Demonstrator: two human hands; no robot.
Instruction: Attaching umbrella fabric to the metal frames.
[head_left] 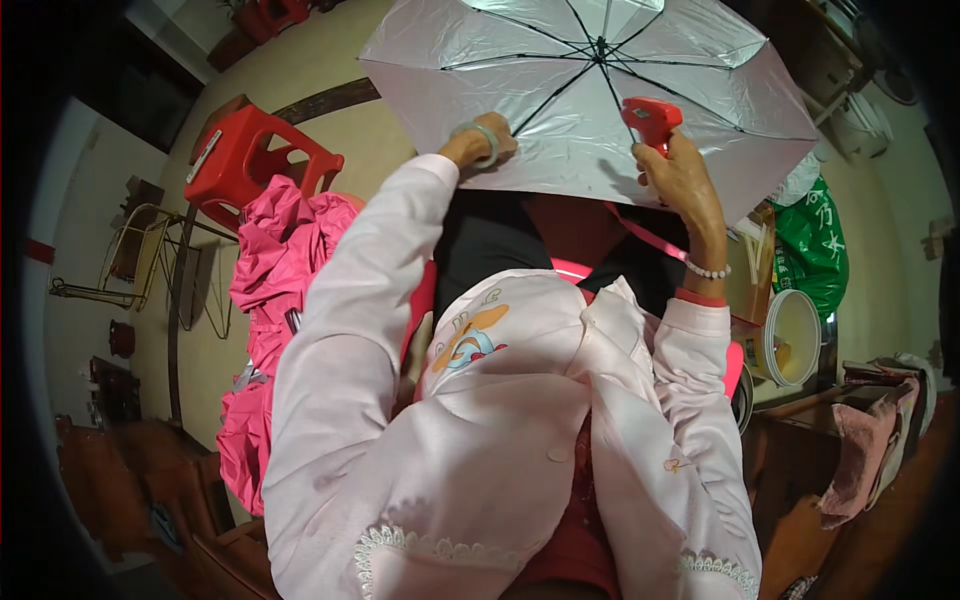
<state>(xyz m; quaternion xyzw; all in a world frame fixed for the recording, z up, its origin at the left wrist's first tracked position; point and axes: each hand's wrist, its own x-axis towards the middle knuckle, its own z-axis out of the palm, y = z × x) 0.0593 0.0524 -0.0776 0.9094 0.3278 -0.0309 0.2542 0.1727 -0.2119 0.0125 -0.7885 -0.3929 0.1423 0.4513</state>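
Observation:
An open umbrella (560, 165) with a silvery inner lining and thin dark ribs lies tilted in front of my knees, its inside turned toward me. My left hand (497, 138), with a pale green bangle at the wrist, is closed on the umbrella's canopy beside a rib on the near left side. My right hand (680, 170) is over the canopy's near right side, with a beaded bracelet on the wrist. Its fingers wrap round a red gun-shaped hand tool (652, 115), whose exact kind I cannot make out.
At my left stands a red plastic stool (230, 165), beside a heap of bright pink fabric (280, 250). On the right are a white bucket (790, 340), a green printed bag (815, 250) and wooden furniture with cloths (870, 440). A metal rack (140, 250) stands farther left.

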